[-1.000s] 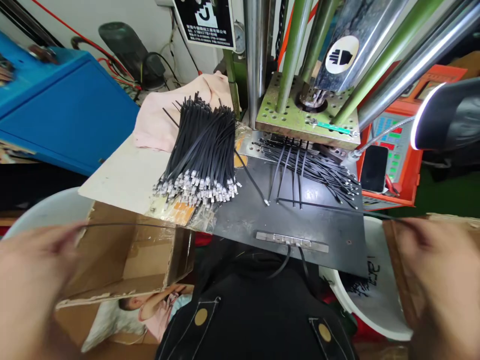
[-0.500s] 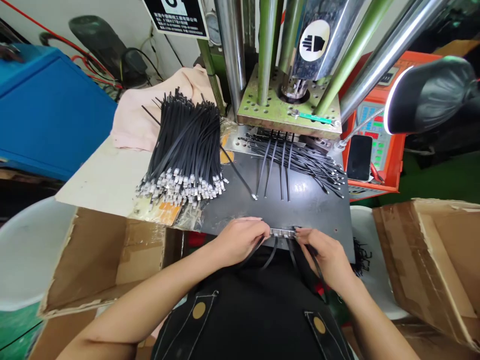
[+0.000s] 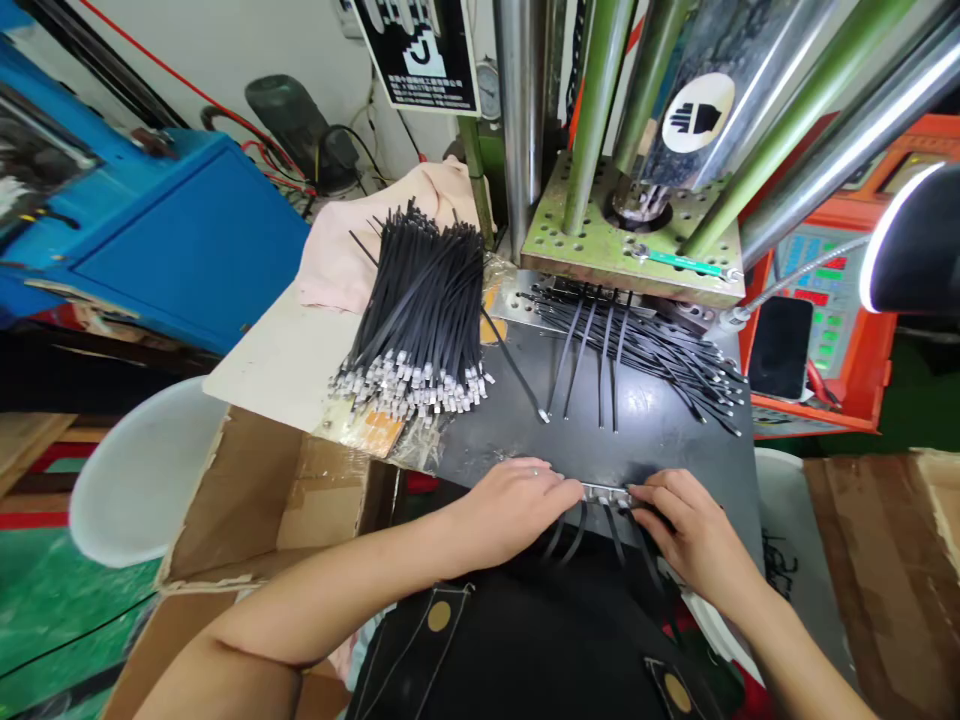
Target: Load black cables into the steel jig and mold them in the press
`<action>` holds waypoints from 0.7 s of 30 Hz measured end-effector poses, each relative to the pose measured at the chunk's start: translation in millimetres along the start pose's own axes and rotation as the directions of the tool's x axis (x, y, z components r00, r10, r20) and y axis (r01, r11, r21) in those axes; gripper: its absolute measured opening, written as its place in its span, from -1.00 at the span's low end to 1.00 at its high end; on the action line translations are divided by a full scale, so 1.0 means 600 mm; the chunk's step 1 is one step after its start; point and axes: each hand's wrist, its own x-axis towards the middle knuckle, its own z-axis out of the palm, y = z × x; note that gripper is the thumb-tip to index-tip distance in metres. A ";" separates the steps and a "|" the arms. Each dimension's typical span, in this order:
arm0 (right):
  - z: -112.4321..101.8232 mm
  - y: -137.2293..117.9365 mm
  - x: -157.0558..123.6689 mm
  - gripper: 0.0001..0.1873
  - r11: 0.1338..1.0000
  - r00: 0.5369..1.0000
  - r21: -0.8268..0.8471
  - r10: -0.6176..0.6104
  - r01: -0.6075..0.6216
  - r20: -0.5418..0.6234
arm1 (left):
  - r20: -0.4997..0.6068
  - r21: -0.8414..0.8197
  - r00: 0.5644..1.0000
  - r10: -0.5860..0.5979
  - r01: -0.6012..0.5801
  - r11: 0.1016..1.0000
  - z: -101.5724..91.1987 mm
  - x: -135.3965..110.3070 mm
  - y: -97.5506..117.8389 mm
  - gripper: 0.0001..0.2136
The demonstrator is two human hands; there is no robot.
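Note:
My left hand (image 3: 517, 500) and my right hand (image 3: 679, 520) rest on the near edge of the black work plate (image 3: 675, 440), one at each end of a small metal strip (image 3: 606, 493). Both hands have their fingers curled, pinching at black cables (image 3: 574, 525) that hang from the strip toward my lap. A big bundle of black cables with metal tips (image 3: 420, 320) lies to the left on the bench. More loose cables (image 3: 645, 345) fan out under the press.
A press with green and steel columns (image 3: 630, 220) stands behind the plate. An orange control box (image 3: 825, 300) with a phone (image 3: 780, 345) is at the right. Open cardboard boxes sit at the left (image 3: 277, 500) and right (image 3: 892, 560). A blue cabinet (image 3: 172, 230) stands far left.
A second ago my hands were spread wide apart, stretching a thin cable. They came together at the metal strip and now stay there; my head has shifted slightly.

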 end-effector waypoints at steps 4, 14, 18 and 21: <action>-0.024 -0.009 0.071 -0.82 0.992 0.989 0.122 -0.057 0.040 0.139 | -0.142 0.178 0.988 -0.065 0.090 0.980 -0.061 -0.028 -0.084 -0.68; 0.096 -0.061 0.285 -0.78 0.938 0.929 -0.334 0.200 -0.090 0.312 | 0.162 0.513 0.965 -0.206 0.096 0.853 -0.123 0.022 -0.215 -0.84; 0.099 -0.018 0.296 -0.88 0.957 0.876 -0.280 0.203 -0.081 0.438 | 0.322 0.466 0.935 -0.152 -0.016 0.885 -0.137 0.045 -0.238 -0.81; 0.093 0.008 0.287 -0.81 0.959 0.863 -0.253 0.233 -0.128 0.448 | 0.373 0.435 0.919 -0.126 -0.054 0.899 -0.150 0.061 -0.248 -0.81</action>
